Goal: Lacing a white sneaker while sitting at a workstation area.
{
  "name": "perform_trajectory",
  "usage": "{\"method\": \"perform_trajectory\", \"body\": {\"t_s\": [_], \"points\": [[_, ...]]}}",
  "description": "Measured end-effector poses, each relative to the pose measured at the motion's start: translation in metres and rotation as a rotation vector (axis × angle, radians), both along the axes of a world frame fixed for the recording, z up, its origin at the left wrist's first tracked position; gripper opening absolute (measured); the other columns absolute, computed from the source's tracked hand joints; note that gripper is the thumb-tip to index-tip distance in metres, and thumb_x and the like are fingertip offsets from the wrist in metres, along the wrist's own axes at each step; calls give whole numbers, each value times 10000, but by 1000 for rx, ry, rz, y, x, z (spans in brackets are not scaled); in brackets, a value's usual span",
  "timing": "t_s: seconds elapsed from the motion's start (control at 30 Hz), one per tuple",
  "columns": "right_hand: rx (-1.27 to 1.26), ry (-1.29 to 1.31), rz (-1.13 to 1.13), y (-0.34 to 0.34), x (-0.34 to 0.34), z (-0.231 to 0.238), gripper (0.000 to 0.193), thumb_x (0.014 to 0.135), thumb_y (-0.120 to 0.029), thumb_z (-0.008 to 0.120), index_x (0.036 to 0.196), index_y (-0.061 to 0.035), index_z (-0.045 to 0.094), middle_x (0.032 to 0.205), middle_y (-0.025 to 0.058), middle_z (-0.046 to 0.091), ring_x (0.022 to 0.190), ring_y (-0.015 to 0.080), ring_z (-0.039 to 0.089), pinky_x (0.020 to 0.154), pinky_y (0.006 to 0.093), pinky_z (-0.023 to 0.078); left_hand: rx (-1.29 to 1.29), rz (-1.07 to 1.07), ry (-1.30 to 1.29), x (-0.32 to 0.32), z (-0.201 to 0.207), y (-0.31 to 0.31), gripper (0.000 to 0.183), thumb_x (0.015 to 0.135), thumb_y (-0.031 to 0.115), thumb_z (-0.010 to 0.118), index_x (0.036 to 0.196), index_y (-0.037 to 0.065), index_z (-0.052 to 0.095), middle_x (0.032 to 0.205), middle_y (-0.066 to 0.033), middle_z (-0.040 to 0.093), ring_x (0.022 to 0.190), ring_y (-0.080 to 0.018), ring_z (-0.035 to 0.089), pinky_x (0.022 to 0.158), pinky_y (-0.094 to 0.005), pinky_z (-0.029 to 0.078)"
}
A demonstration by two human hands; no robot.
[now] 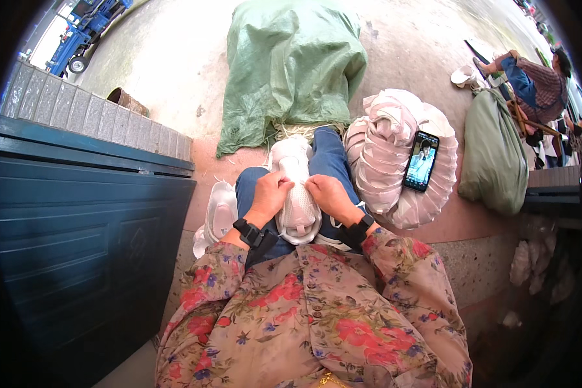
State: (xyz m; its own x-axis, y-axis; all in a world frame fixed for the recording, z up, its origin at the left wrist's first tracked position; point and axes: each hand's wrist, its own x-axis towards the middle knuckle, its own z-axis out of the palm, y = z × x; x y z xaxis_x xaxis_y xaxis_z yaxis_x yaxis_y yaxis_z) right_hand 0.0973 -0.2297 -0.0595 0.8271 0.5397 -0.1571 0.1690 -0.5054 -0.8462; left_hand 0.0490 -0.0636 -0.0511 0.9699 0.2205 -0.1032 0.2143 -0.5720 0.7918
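A white sneaker [299, 210] with a mesh upper lies lengthwise between my thighs, its toe toward me. My left hand [271, 194] is closed in a pinch at the left side of its lacing area. On the opposite side, my right hand [332, 197] pinches too, with fingertips close to the upper. Whatever sits between the fingertips is too small to make out. Beside my left leg are more white shoe pieces [221, 210]. To the right lies a big curled bundle of stacked white and pale pink shoe uppers [375, 161], with a lit phone [422, 161] resting on it.
Ahead of my knees stands a large green woven sack [291, 71], pale strands at its mouth. A blue door panel [77, 252] borders the left. At right are another green sack [498, 152] and a seated person [540, 87]. A blue vehicle [84, 39] is far left.
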Motion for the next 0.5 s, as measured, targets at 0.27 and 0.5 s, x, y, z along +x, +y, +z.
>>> {"method": "perform_trajectory", "body": {"t_s": [0.27,0.5], "points": [[14,-136,43,4,2,-10,178,819,-170,486,796,-23,583,793,192,580,776,362,565,688,439,443,13,63,20,0,-3,3,169,676,136,688,746,-9,637,671,-144,613,600,-232,598,574,-306,465],[-3,-137,11,14,2,-3,162,826,-161,484,837,-20,562,837,186,567,776,379,557,685,444,443,-10,98,44,2,-2,-2,175,681,147,687,749,-8,642,656,-128,619,581,-198,596,565,-293,464]]}}
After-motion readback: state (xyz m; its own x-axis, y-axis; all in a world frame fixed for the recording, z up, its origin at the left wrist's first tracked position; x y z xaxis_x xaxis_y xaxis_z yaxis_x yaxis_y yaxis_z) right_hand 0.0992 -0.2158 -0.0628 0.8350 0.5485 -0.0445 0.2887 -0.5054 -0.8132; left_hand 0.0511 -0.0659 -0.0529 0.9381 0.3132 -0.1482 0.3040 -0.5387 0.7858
